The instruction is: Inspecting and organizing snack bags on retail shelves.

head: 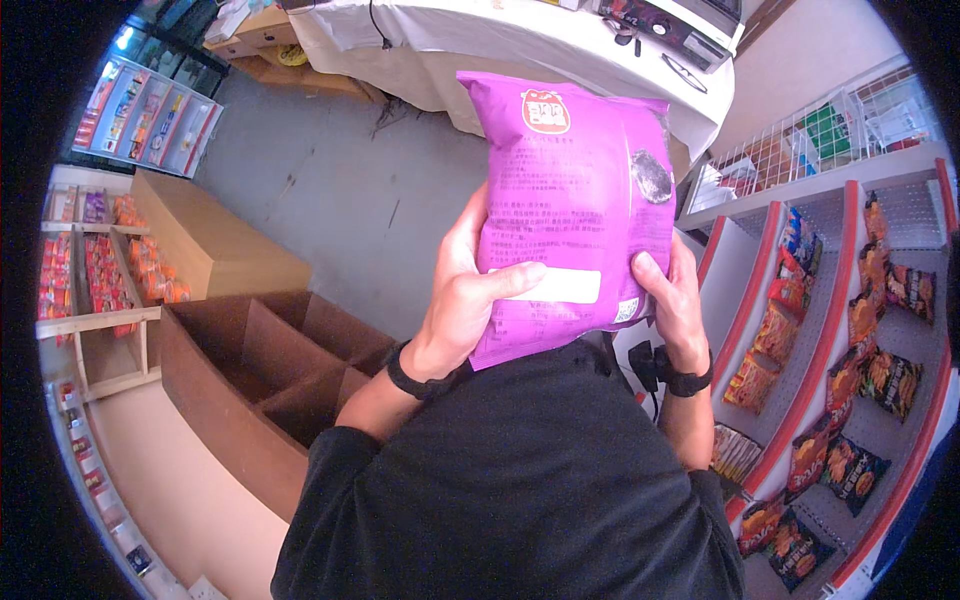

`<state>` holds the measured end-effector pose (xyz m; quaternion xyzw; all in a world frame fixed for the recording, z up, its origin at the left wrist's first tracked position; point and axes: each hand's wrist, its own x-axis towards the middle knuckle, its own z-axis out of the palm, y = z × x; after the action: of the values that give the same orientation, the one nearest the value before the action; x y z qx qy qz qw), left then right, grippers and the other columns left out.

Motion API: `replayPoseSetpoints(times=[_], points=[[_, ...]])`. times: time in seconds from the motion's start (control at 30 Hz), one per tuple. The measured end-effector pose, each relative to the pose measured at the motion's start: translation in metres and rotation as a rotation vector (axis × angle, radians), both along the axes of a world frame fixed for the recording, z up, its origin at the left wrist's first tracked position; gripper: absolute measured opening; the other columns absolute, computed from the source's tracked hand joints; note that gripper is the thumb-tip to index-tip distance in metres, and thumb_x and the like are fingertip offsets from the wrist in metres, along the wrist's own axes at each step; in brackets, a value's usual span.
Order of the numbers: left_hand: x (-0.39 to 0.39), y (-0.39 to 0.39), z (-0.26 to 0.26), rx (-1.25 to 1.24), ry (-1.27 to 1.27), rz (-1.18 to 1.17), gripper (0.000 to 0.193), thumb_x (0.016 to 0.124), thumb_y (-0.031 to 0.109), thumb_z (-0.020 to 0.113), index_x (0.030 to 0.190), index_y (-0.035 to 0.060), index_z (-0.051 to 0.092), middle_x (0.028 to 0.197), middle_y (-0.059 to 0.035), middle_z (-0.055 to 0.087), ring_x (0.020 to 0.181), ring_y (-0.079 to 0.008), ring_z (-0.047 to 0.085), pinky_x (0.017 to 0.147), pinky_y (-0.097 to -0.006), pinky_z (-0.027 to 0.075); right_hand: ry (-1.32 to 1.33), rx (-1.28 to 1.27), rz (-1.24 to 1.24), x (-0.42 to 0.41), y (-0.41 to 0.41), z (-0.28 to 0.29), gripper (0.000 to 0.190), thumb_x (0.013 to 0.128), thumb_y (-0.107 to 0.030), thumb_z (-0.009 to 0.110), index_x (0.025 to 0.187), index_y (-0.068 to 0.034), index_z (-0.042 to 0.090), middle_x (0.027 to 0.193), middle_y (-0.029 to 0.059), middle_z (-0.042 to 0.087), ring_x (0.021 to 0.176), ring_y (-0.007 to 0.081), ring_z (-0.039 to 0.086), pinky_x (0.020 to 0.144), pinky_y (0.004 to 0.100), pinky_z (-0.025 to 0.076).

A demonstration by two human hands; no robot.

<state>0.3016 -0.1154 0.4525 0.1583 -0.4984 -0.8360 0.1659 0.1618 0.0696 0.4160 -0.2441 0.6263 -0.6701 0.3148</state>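
Note:
A puffed purple snack bag (555,225) is held up in front of my chest, its printed back turned towards me. My left hand (469,277) grips its left side, with the thumb lying across a white blank panel. On the opposite edge my right hand (671,289) holds the bag, thumb on the front and fingers hidden behind. Small print, a red logo and a printed code cover the visible face. Both wrists wear black bands.
Shelves with red edges (814,337) hold several snack packets on the right. To the left are a brown divided wooden bin (247,382), a cardboard-coloured box (217,240) and racks of packaged goods (101,270). A cloth-covered table (427,45) carrying a microwave-like appliance (667,34) stands ahead.

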Motion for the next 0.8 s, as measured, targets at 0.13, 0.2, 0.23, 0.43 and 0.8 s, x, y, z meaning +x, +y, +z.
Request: replayPoseSetpoints(times=[0.13,0.2,0.23,0.43,0.8], points=[[0.0,-0.002,0.005,-0.036,0.043,0.032,0.084,0.068,0.0,0.071,0.144,-0.0057,0.035,0.131,-0.0137,0.055,0.121,-0.0214,0.054,0.105,-0.0323,0.04,0.017,-0.083,0.008,-0.002,0.002,0.004,0.074,0.084,-0.036,0.073,0.138,0.006,0.043,0.126,0.0125,0.059,0.115,0.0186,0.055,0.102,0.0324,0.041],[-0.001,-0.003,0.007,-0.021,0.049,0.039,0.085,0.067,0.0,0.072,0.144,-0.0059,0.034,0.13,-0.0136,0.055,0.121,-0.0212,0.054,0.105,-0.0322,0.04,0.021,-0.103,0.009,-0.004,0.003,0.003,0.075,0.083,-0.037,0.073,0.138,0.006,0.043,0.126,0.0126,0.059,0.116,0.0188,0.055,0.102,0.0326,0.04],[-0.001,-0.003,0.006,-0.009,0.056,0.044,0.085,0.067,0.0,0.072,0.144,-0.0058,0.034,0.13,-0.0134,0.055,0.121,-0.021,0.054,0.105,-0.0321,0.04,0.006,-0.119,0.013,-0.006,0.004,0.002,0.076,0.082,-0.037,0.074,0.138,0.006,0.043,0.127,0.0125,0.058,0.117,0.0189,0.054,0.103,0.0327,0.039],[-0.002,-0.007,0.007,-0.002,0.062,0.041,0.084,0.068,0.0,0.072,0.143,-0.0068,0.034,0.129,-0.0137,0.055,0.119,-0.0209,0.055,0.105,-0.0323,0.04,-0.039,-0.118,0.008,-0.006,0.001,0.0,0.073,0.081,-0.033,0.077,0.135,0.005,0.047,0.123,0.0108,0.061,0.112,0.0173,0.057,0.1,0.0317,0.042],[-0.016,-0.042,0.0,-0.06,0.103,0.094,0.049,0.09,0.023,0.068,0.125,-0.006,0.051,0.119,-0.0138,0.062,0.108,-0.0193,0.059,0.097,-0.0316,0.044,0.052,0.006,-0.003,-0.001,-0.012,0.012,0.065,0.074,-0.007,0.083,0.131,0.004,0.054,0.113,0.007,0.066,0.102,0.0135,0.062,0.091,0.0289,0.049]])
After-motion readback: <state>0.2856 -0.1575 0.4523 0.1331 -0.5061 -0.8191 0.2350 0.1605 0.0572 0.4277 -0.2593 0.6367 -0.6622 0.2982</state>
